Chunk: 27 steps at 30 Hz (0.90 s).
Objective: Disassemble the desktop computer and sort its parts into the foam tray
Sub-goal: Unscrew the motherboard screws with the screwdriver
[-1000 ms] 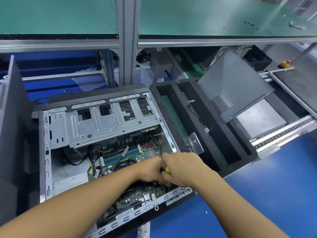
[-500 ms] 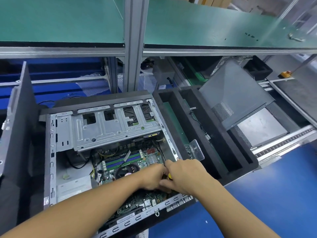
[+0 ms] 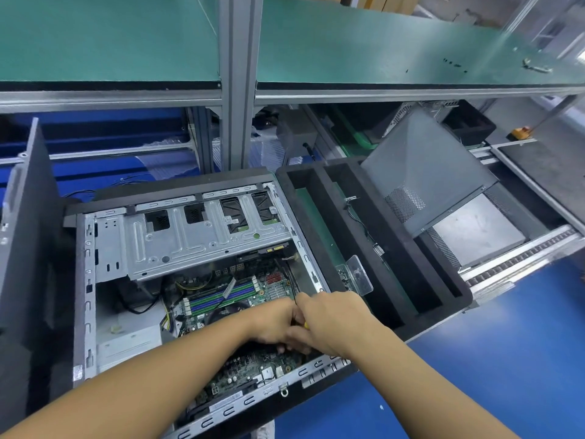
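Head view | right hand (image 3: 335, 321) curled round a yellow-handled tool (image 3: 305, 325), its tip hidden | left hand (image 3: 275, 324) touches it, fingers curled down, cannot tell what it holds | both over the motherboard (image 3: 253, 369) inside the open desktop computer (image 3: 190, 242) | foam tray (image 3: 460, 294) just right of the right hand.

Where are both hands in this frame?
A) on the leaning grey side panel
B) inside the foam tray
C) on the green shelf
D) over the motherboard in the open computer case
D: the left hand and right hand sit together above the motherboard, inside the computer case.
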### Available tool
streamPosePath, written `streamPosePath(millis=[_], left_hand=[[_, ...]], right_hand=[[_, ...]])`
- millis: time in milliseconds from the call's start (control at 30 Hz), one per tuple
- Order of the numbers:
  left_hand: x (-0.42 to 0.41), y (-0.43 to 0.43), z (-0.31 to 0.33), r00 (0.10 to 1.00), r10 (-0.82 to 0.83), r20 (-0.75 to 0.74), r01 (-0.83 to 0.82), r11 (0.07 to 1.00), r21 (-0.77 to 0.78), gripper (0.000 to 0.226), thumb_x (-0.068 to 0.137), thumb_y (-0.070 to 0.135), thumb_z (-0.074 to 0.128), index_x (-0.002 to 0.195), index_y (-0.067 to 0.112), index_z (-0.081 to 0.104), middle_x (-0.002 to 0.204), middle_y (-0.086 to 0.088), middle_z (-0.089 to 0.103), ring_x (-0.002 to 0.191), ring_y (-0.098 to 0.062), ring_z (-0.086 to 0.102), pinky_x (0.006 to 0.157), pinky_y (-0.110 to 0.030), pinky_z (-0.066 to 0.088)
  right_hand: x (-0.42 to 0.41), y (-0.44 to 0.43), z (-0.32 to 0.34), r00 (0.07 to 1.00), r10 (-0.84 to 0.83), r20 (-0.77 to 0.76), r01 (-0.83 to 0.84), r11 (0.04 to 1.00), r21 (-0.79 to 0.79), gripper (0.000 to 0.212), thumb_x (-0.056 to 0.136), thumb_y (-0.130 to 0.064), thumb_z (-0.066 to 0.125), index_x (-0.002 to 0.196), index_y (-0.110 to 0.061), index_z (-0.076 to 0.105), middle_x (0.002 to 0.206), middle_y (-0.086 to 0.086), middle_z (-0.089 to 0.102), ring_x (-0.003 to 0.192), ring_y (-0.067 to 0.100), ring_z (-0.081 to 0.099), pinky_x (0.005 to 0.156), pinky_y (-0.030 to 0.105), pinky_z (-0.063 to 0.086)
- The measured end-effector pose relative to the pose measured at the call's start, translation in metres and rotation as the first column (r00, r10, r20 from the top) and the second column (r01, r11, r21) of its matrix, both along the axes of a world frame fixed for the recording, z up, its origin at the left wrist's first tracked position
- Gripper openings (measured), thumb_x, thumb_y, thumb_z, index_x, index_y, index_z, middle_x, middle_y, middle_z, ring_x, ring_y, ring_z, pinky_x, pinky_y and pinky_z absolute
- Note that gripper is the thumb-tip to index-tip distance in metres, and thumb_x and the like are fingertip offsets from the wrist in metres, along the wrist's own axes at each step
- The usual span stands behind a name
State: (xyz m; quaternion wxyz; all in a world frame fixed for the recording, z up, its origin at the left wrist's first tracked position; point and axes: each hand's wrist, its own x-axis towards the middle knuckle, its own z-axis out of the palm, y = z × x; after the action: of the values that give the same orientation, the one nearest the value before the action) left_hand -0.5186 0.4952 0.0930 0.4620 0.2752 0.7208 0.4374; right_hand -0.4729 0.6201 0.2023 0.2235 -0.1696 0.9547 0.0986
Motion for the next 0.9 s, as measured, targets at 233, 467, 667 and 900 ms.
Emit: streamPosePath(millis=[233,467,667,900], left_hand=[[-0.003,0.0,0.0,0.995,0.018,0.103,-0.017,1.0,-0.008,0.021,0.077,0.003,0.081,0.09,0.011,0.067,0.075,0.012,0.07,0.064,-0.006,0.068,0.053,-0.019,0.053],[-0.004,0.002,-0.004,0.996,0.044,0.075,-0.043,0.999,-0.016,0.014,0.082,0.003,0.077,0.092,0.001,0.068,0.074,0.002,0.071,0.067,-0.011,0.068,0.055,-0.024,0.055],[-0.003,0.0,-0.003,0.996,0.008,0.084,-0.009,1.0,0.002,0.026,0.077,0.009,0.083,0.097,0.003,0.066,0.084,0.003,0.068,0.072,-0.009,0.067,0.057,-0.025,0.055],[-0.007,0.001,-0.005,0.993,0.008,0.114,-0.008,1.0,-0.001,0.01,0.084,0.003,0.075,0.09,0.01,0.071,0.069,0.012,0.07,0.069,-0.01,0.068,0.056,-0.021,0.056]], right_hand=[[-0.004,-0.001,-0.005,0.999,0.022,0.028,-0.022,1.0,-0.001,0.035,0.096,-0.034,0.05,0.125,-0.017,0.044,0.113,0.006,0.059,0.097,0.032,0.064,0.065,0.037,0.04],[-0.004,0.002,-0.002,0.999,0.014,0.044,-0.014,1.0,-0.007,0.048,0.089,-0.055,0.053,0.119,-0.019,0.046,0.109,0.003,0.057,0.094,0.031,0.065,0.064,0.037,0.039],[-0.009,0.003,-0.002,0.996,0.082,-0.015,-0.082,0.996,0.032,0.044,0.099,-0.052,0.041,0.123,-0.016,0.049,0.107,0.009,0.066,0.093,0.034,0.066,0.061,0.036,0.037],[-0.008,0.007,0.005,0.992,0.056,0.116,-0.055,0.998,-0.005,0.038,0.092,-0.037,0.053,0.123,-0.018,0.045,0.113,0.004,0.061,0.097,0.032,0.064,0.067,0.038,0.042]])
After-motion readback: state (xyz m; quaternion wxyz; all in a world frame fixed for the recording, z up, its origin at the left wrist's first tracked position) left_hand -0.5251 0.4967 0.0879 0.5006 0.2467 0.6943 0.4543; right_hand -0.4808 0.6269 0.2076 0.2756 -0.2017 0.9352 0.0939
